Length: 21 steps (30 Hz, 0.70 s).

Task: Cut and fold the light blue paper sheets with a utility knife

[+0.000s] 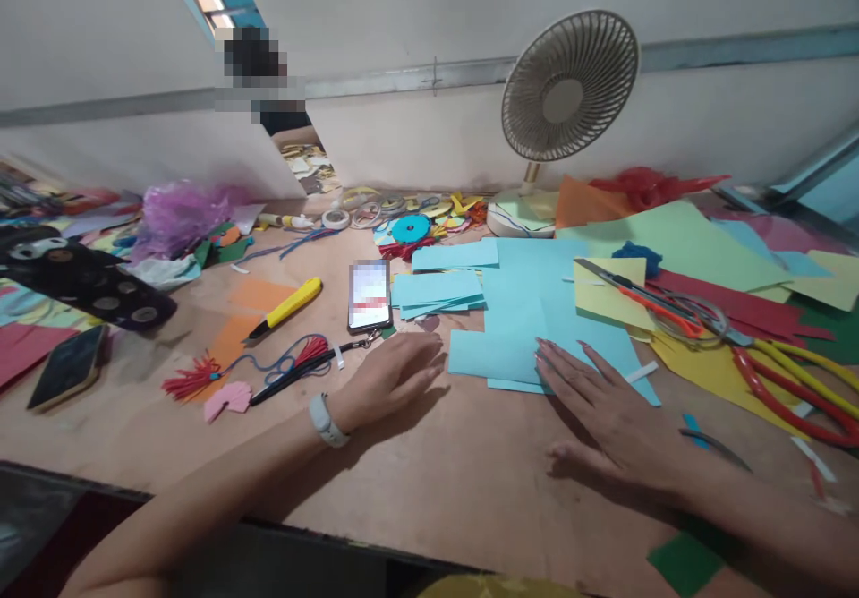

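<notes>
- Light blue paper sheet (537, 347) flat on the wooden table (429, 464), near the middle, its near edge under the fingertips of the right hand (608, 414).
- Right hand open and flat, palm down, fingers spread and pressing the sheet; nothing gripped.
- Left hand (389, 379) also open and flat on bare wood just left of the sheet, fingers together and pointing toward it, not touching it; holding nothing; white band on the wrist.
- More blue paper (439, 294) stacked loosely just behind the sheet.
- Phone (369, 295) face up just beyond the left hand, with a dark lanyard (301, 370) and a red tassel (191, 381) lying to the left of it.
- Yellow utility knife (285, 307) farther left, on an orange scrap.
- To the right, a spread of green, yellow and red paper, with red-handled scissors (644, 298) on top and yellow and red tubing (798, 383) curling over it.
- Small desk fan (569, 88) upright at the back against the wall.
- Purple plastic wrap (181, 213) and tape rolls (335, 218) along the back left.
- Green scrap (684, 562) at the near right edge.
</notes>
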### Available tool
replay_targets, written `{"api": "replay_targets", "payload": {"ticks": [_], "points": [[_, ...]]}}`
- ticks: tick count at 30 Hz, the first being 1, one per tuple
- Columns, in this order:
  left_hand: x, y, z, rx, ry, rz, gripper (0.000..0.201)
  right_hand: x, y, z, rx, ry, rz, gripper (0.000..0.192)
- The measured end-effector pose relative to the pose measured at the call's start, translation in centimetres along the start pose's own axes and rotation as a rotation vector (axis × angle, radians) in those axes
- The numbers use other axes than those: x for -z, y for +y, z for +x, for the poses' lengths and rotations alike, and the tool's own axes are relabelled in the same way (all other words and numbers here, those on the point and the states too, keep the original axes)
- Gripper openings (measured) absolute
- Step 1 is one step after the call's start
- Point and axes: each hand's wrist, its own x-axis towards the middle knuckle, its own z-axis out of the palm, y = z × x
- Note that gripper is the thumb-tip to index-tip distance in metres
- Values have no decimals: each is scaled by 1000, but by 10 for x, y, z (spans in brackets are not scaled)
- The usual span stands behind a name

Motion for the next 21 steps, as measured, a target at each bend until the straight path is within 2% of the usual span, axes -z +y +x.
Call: {"api": "replay_targets", "payload": {"ticks": [2,3,6,8,10,12,15,18,21], "points": [[-7,1,9,116,132,-162,37,-2,4,12,-91,69,23,80],[-9,1,14,149,150,-219,37,-3,6,19,-152,98,42,77],[-10,1,28,214,67,-418,40,-4,8,35,-278,183,87,73],[-9,0,35,247,4,-544,41,-2,3,39,-253,249,65,65],[-8,0,40,243,-33,-644,37,1,-5,39,-161,288,53,50],[-9,1,42,223,-53,-744,34,2,-12,37,-87,255,132,31],[-9,1,47,260,-95,-833,33,-2,-13,39,-103,132,332,9],[-8,-1,55,343,-190,-816,32,-9,-7,45,-138,58,433,12],[-4,-4,65,394,-258,-785,32,-13,-4,47,-114,77,412,11]]}}
